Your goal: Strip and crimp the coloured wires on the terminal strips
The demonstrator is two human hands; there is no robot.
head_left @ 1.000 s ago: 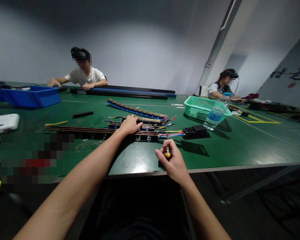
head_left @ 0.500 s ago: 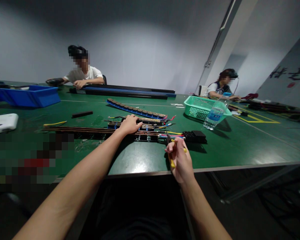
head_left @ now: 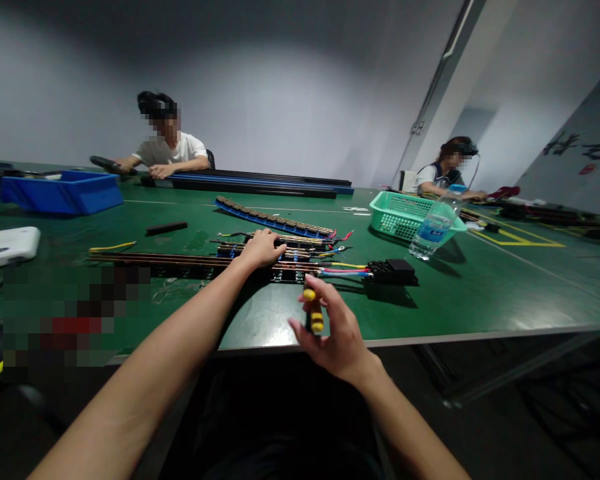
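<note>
My left hand [head_left: 261, 249] rests palm down, fingers curled over a long dark rail assembly with copper strips [head_left: 180, 261] that lies across the green table [head_left: 480, 287]. Coloured wires [head_left: 347, 269] run from its right end to a black connector block [head_left: 393, 271]. My right hand [head_left: 333, 333] hovers near the table's front edge and grips a yellow-and-black screwdriver [head_left: 313, 311] upright by its handle.
A second blue rail [head_left: 273, 220] lies behind. A green basket [head_left: 405, 215] and a water bottle [head_left: 430, 233] stand to the right. A blue bin [head_left: 63, 191] and a white device [head_left: 7, 245] sit at the left. Two other people work at the far side.
My right hand has turned the screwdriver about and drawn back left toward the table's front edge. My left hand has stayed on the rail.
</note>
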